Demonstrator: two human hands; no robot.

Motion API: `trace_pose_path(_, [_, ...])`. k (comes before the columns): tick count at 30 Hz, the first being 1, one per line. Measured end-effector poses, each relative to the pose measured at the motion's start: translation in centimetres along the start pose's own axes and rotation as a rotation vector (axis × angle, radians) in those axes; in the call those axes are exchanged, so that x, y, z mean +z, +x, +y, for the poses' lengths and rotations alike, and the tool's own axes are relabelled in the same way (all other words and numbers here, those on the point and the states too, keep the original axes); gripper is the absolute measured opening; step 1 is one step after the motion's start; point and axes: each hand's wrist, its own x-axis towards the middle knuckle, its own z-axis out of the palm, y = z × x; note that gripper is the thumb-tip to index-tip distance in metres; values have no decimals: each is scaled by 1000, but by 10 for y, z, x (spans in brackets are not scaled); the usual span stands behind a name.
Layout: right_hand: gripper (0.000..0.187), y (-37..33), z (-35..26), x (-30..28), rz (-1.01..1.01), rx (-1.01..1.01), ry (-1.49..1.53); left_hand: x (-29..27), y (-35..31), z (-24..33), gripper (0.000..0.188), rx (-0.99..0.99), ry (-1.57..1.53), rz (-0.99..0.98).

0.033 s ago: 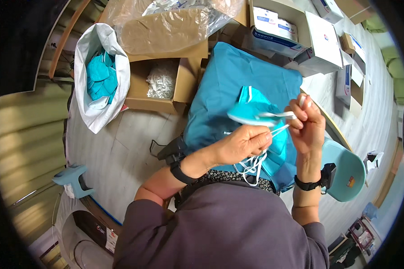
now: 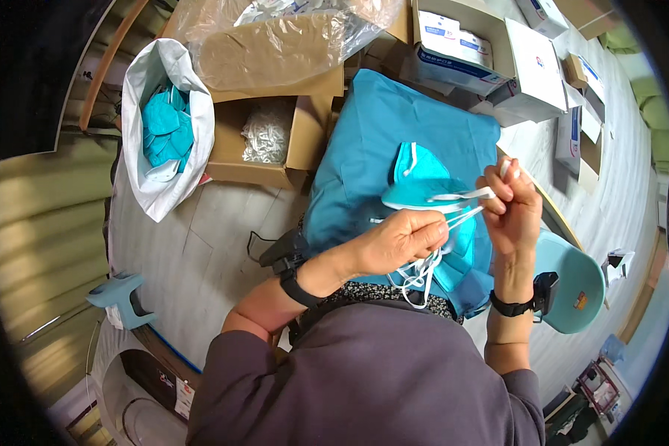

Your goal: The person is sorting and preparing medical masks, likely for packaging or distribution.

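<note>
My left hand is closed on white elastic straps, with a loose bunch of them hanging below it over my lap. My right hand has its fingers pinched on white strap ends to the right and slightly higher. Thin straps stretch between the two hands. Just beyond the left hand is a teal face mask with a white edge, joined to the straps. More teal masks lie under it on a blue cloth, partly hidden by my hands.
At the left, a white sack holds teal masks. Beside it stands a cardboard box with white straps inside. Plastic film covers another carton. White boxes stand far right, and a light teal stool is near my right wrist.
My right hand has shifted slightly right. The mask, blurred before, has moved a little right and looks sharper.
</note>
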Motion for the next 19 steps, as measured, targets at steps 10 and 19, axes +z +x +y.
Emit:
trace_pose_path(10, [22,2,-64,-40,65,-305,-33,-7,-33,-5,33,-126,-93,-41])
trace_pose_path(19, [31,-8,-12,39,-209,-382,-626,-28,26,-17,43,-120,-611,-59])
